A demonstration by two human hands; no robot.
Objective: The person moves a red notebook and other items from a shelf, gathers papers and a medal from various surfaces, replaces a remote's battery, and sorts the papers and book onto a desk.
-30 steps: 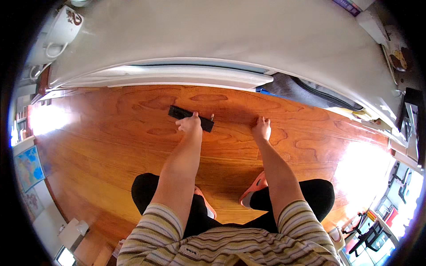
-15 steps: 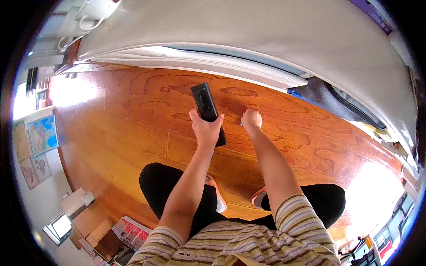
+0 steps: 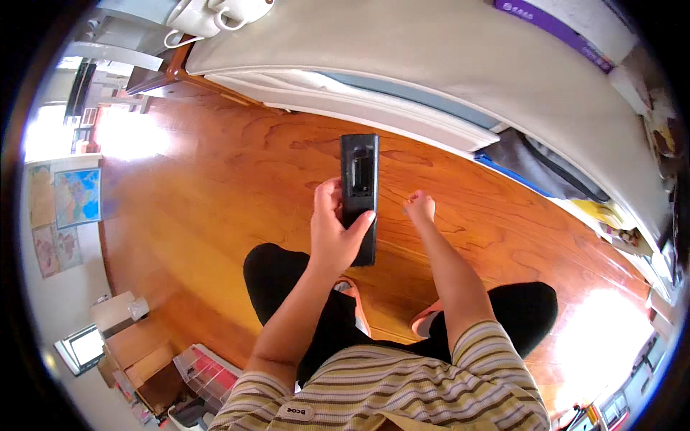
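Observation:
My left hand [image 3: 332, 233] is wrapped around a long black remote control [image 3: 358, 207], thumb along its right edge. The remote is held lengthwise above the wooden floor, and an open recess, like a battery compartment, shows in its upper half; whether anything lies inside is too dark to make out. Off to the right, apart from the remote, my right hand [image 3: 422, 208] is closed with fingertips pinched. A small greyish bit shows at those fingertips, too small to name.
A pale covered bed or couch [image 3: 402, 50] spans the far side, with a drawer front [image 3: 402, 108] below its edge. White cups [image 3: 241, 11] stand at far left. Cardboard boxes [image 3: 147, 345] and a clear bin [image 3: 208, 370] sit at lower left. My slippered feet are close below.
My left hand has turned the remote more upright and moved it right and nearer, so the recess faces up more plainly. My right hand has shifted slightly right and nearer, still closed.

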